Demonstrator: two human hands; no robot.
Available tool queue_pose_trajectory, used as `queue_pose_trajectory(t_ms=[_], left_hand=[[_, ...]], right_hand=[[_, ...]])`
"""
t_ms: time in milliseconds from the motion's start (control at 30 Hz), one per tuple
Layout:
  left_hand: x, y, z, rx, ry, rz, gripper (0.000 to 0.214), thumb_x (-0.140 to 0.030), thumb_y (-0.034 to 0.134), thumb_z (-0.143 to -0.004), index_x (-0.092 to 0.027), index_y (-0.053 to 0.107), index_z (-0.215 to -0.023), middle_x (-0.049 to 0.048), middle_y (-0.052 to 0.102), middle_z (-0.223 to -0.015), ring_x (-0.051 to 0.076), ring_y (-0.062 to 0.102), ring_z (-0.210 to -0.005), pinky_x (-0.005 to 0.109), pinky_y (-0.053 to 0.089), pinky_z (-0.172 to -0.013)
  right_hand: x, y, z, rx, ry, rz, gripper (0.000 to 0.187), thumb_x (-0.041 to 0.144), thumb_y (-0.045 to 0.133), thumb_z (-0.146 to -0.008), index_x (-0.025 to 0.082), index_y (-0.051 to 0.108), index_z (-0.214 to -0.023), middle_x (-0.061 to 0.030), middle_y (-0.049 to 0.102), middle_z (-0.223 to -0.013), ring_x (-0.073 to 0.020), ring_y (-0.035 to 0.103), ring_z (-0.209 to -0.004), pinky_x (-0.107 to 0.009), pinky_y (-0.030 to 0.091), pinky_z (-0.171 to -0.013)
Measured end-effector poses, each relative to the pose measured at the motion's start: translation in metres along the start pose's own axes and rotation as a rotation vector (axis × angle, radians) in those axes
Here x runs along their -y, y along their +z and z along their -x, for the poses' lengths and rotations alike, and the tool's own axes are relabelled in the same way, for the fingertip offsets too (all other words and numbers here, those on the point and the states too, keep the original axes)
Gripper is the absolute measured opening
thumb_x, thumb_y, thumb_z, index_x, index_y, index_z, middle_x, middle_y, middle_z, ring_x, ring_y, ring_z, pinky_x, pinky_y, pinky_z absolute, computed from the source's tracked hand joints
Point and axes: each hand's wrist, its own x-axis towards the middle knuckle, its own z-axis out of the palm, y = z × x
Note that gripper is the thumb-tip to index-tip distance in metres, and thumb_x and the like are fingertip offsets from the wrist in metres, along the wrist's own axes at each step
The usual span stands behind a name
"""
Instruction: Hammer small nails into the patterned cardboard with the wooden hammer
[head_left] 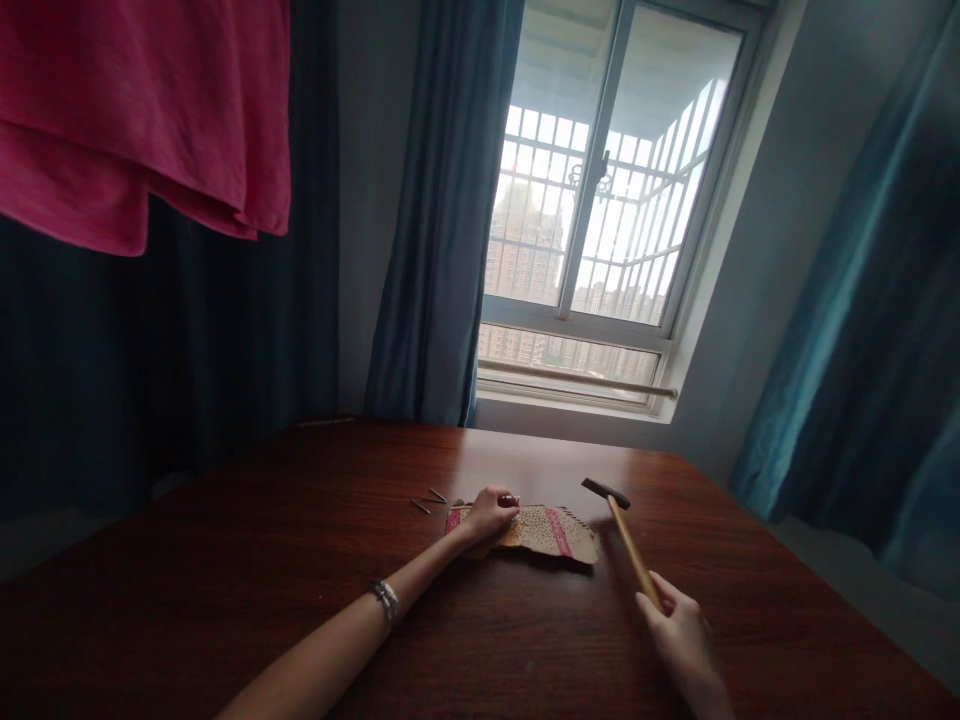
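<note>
My right hand [681, 628] is closed round the wooden handle of a hammer [632, 548], its dark head tilted up to the right of the cardboard and apart from it. My left hand [491, 515] rests over a piece of cardboard [535, 530], its fingers pinching a small, glossy, dark red thing [508, 500] whose kind I cannot make out. Dark dots cover the cardboard, which has torn edges and pink printed bands. Part of it is hidden beneath the left hand. Several thin metal nails [421, 506] lie on the table just left of it.
Everything lies on a dark reddish-brown wooden table [360, 570]. Beyond its far edge are a blue curtain [427, 220] and a barred window [592, 200]. Pink cloth [202, 120] hangs at upper left. Another blue curtain [847, 300] hangs at the right.
</note>
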Motion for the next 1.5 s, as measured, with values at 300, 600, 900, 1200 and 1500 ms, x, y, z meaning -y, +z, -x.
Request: queue_pose_trajectory(t_ms=[300, 600, 900, 1200, 1500], left_hand=[[-0.01, -0.004, 0.004, -0.023, -0.012, -0.043, 0.021, -0.028, 0.057, -0.062, -0.014, 0.068, -0.073, 0.0041, 0.067, -0.074, 0.018, 0.058, -0.074, 0.025, 0.042, -0.068], [-0.025, -0.01, 0.01, -0.015, -0.06, -0.045, 0.02, -0.028, 0.059, -0.06, -0.016, 0.069, -0.073, 0.003, 0.067, -0.073, 0.02, 0.057, -0.076, 0.026, 0.042, -0.068], [-0.004, -0.002, 0.002, -0.026, 0.019, -0.027, 0.023, -0.028, 0.056, -0.062, -0.013, 0.068, -0.073, 0.005, 0.067, -0.073, 0.018, 0.058, -0.072, 0.025, 0.043, -0.068], [0.007, 0.003, -0.003, 0.002, 0.021, 0.038, 0.033, -0.035, 0.061, -0.064, -0.011, 0.066, -0.085, 0.0057, 0.066, -0.076, 0.016, 0.058, -0.07, 0.025, 0.044, -0.065], [-0.014, -0.031, -0.015, -0.051, 0.074, 0.224, 0.052, -0.048, 0.054, -0.07, -0.011, 0.058, -0.106, 0.0096, 0.062, -0.092, 0.017, 0.057, -0.082, 0.025, 0.046, -0.069]], right_hand=[[-0.004, -0.006, -0.005, 0.01, 0.006, 0.369, 0.046, 0.036, 0.044, -0.071, 0.018, 0.059, -0.111, -0.0116, 0.069, -0.093, -0.0277, 0.062, -0.088, -0.031, 0.045, -0.071], [0.001, -0.004, -0.004, 0.057, -0.016, 0.58, 0.032, 0.036, 0.038, -0.078, 0.021, 0.06, -0.097, -0.0106, 0.068, -0.083, -0.027, 0.063, -0.082, -0.032, 0.043, -0.068], [-0.016, 0.0, -0.002, 0.003, -0.159, 0.793, 0.033, 0.03, 0.037, -0.081, 0.015, 0.058, -0.1, -0.0126, 0.059, -0.089, -0.0249, 0.058, -0.084, -0.033, 0.042, -0.075], [0.023, 0.021, -0.014, -0.152, -0.291, 0.785, 0.04, 0.031, 0.039, -0.081, 0.014, 0.052, -0.115, -0.0139, 0.054, -0.103, -0.0262, 0.053, -0.091, -0.032, 0.04, -0.076], [0.094, 0.095, -0.071, -0.03, -0.558, 0.626, 0.03, 0.025, 0.042, -0.08, 0.016, 0.061, -0.101, -0.0116, 0.059, -0.096, -0.0214, 0.052, -0.095, -0.026, 0.037, -0.076]])
